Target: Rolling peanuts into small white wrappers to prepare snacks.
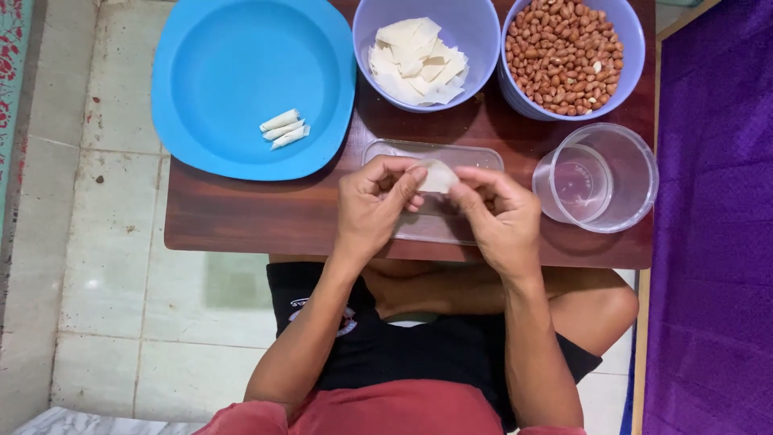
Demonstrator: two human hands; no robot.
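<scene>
A small pale wrapper [437,176] is pinched between the fingertips of the left hand [373,205] and the right hand [501,219], both closed on it, above a clear rectangular tray [419,229] on the wooden worktop [241,213]. Three rolled pieces [283,130] are seen on the blue plate [233,48]. Bowls of wrappers [419,60] and peanuts [564,56] are set behind; a clear round container [632,173] stands at right.
</scene>
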